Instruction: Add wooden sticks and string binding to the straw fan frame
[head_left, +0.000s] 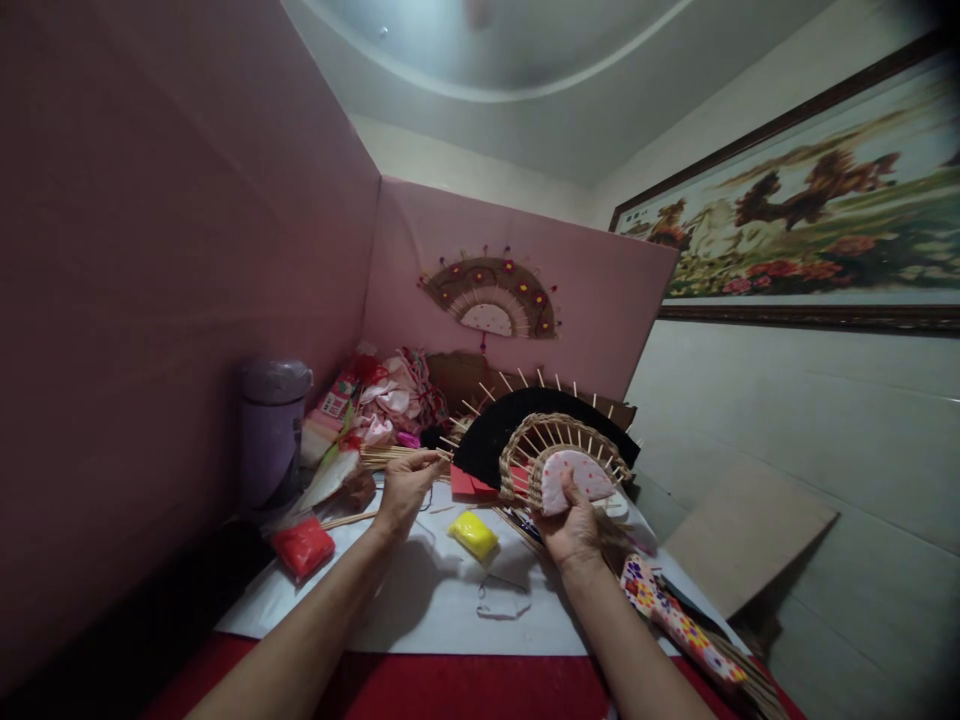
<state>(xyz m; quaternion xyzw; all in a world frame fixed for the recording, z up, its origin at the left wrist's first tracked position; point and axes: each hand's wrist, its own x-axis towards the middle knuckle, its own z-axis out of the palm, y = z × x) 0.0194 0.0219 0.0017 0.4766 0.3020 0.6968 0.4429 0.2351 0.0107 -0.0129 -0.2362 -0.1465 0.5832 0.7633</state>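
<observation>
My right hand [574,528] grips the base of a half-made fan [559,455], held upright. The fan has a pink dotted core, spread wooden sticks, a woven cane band and a black felt arc behind. My left hand [407,487] is closed on thin wooden sticks [390,457] that reach left toward a bundle. The sticks' right ends meet the fan's left edge. Both hands hover over a white sheet [420,600] on a red table.
A yellow packet [473,534] and a red packet [302,547] lie on the sheet. A purple lidded cup [271,430] stands left. Pink cloth scraps [394,400] pile at the back. A finished fan [491,297] hangs on the pink board. A patterned glue gun [675,620] lies right.
</observation>
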